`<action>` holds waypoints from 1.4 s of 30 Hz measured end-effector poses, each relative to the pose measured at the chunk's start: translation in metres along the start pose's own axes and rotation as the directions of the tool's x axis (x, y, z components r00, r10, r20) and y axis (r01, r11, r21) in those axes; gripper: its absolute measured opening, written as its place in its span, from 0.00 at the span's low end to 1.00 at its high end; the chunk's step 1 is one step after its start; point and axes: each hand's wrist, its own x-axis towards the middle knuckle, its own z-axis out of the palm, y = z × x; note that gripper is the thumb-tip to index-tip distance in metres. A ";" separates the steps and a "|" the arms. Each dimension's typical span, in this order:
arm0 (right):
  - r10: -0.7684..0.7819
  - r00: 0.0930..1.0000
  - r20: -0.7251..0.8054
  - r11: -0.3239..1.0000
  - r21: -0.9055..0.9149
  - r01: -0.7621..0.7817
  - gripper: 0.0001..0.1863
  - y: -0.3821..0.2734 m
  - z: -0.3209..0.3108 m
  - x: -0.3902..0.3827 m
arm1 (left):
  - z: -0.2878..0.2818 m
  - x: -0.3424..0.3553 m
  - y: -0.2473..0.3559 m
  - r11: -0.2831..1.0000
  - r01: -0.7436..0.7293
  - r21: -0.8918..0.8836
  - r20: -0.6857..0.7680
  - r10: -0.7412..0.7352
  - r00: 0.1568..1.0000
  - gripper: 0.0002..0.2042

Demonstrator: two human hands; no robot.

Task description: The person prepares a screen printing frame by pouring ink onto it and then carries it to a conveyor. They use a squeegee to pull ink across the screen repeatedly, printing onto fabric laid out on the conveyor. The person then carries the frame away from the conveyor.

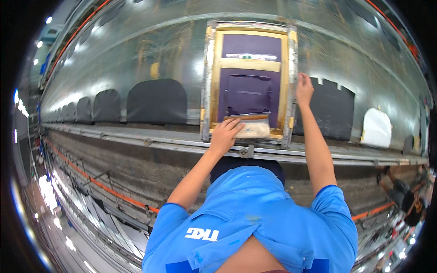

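Head view: left hand point(224, 136) gripping left end of squeegee-like tool point(254, 129), at near end of framed purple screen point(288, 82) on tabletop point(177, 50). Right hand point(304, 90), fingers curled, by frame's right edge; can't tell if gripping. Black panel point(157, 102) lies left of frame.
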 end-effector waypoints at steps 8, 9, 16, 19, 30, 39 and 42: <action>0.153 0.978 0.144 0.977 -0.170 -0.128 0.14 -0.008 -0.014 0.003 | 0.009 0.007 -0.007 0.990 -0.082 0.112 0.037 0.078 0.996 0.32; 0.091 0.982 0.163 0.968 -0.247 -0.048 0.14 -0.007 -0.020 0.004 | 0.011 0.022 -0.013 0.987 -0.087 0.137 0.015 0.086 0.996 0.30; -0.404 0.636 0.658 0.805 -0.074 0.589 0.36 -0.127 -0.029 0.000 | -0.032 0.168 -0.060 0.985 0.161 -0.056 0.216 -0.146 0.966 0.17; -0.470 0.620 0.628 0.702 -0.159 0.694 0.28 -0.121 0.001 -0.016 | -0.031 0.187 -0.063 0.989 0.146 -0.021 0.169 -0.140 0.976 0.21; -0.424 0.716 0.555 0.827 -0.085 0.555 0.27 -0.079 -0.016 -0.130 | 0.015 0.079 -0.041 1.000 -0.003 -0.001 -0.009 0.003 1.000 0.27; -0.457 0.757 0.467 0.822 -0.103 0.560 0.25 -0.073 0.019 -0.057 | 0.011 0.159 -0.060 0.999 0.009 -0.052 -0.091 -0.014 0.996 0.21; -0.421 0.777 0.468 0.850 -0.096 0.518 0.25 -0.060 0.000 -0.108 | 0.022 0.117 -0.043 0.998 -0.001 -0.064 -0.080 -0.004 0.997 0.19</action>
